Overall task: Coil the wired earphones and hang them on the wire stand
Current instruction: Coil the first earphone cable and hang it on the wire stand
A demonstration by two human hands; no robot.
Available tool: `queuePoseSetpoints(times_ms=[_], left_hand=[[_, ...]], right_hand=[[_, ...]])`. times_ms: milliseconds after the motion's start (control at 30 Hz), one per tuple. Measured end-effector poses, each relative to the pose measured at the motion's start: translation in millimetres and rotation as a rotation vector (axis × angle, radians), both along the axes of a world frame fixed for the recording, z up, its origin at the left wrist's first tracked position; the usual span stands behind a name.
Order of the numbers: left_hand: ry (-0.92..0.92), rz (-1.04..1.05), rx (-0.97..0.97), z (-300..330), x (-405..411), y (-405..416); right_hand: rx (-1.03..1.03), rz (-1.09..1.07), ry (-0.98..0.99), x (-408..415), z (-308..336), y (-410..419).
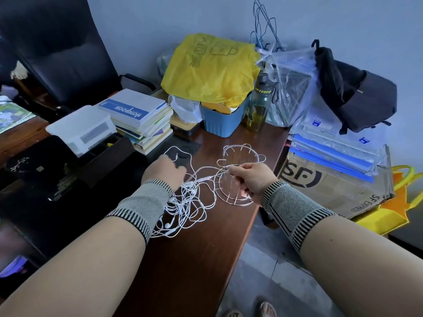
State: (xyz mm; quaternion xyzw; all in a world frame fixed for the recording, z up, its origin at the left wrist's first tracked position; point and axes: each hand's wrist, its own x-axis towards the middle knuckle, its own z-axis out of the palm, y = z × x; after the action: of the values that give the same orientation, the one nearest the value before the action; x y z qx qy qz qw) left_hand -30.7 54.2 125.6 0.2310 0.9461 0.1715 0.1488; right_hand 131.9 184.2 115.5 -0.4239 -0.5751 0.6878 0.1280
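A tangle of white wired earphones lies on the brown desk between my wrists. The silver wire stand stands just right of it, near the desk's right edge. My left hand is curled over the top of the tangle and holds a cable that loops up past it. My right hand pinches a cable end against the front of the stand. Both wrists wear grey knitted bands.
Behind stand a blue bin under a yellow bag, a water bottle and a stack of books. A cardboard box with blue folders sits right of the desk. A black tray lies left.
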Motion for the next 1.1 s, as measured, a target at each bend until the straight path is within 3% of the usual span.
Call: queuePoseSetpoints(times_ms=[67, 200, 333, 467, 867, 1100], left_hand=[[-0.015, -0.197, 0.162, 7.5, 17.1, 12.5], [-0.317, -0.509, 0.299, 11.9, 49.5, 35.8], [-0.556, -0.482, 0.307, 6.3, 55.4, 42.2], [-0.522, -0.489, 0.259, 1.0, 54.2, 44.7], [-0.730, -0.491, 0.229, -18.8, 51.7, 42.0], [-0.771, -0.545, 0.096, -22.2, 57.5, 40.0]], right_hand=[[-0.012, 0.030, 0.017, -0.3, 1.3, -2.2], [-0.100, 0.117, 0.038, 3.9, 6.6, -6.3], [-0.195, 0.095, 0.048, 17.6, 9.9, 1.8], [-0.302, 0.119, 0.018, 37.1, 7.4, 14.9], [-0.239, 0.018, -0.063, 46.4, -13.6, 20.4], [-0.233, 0.029, -0.165, 56.8, -27.3, 19.8]])
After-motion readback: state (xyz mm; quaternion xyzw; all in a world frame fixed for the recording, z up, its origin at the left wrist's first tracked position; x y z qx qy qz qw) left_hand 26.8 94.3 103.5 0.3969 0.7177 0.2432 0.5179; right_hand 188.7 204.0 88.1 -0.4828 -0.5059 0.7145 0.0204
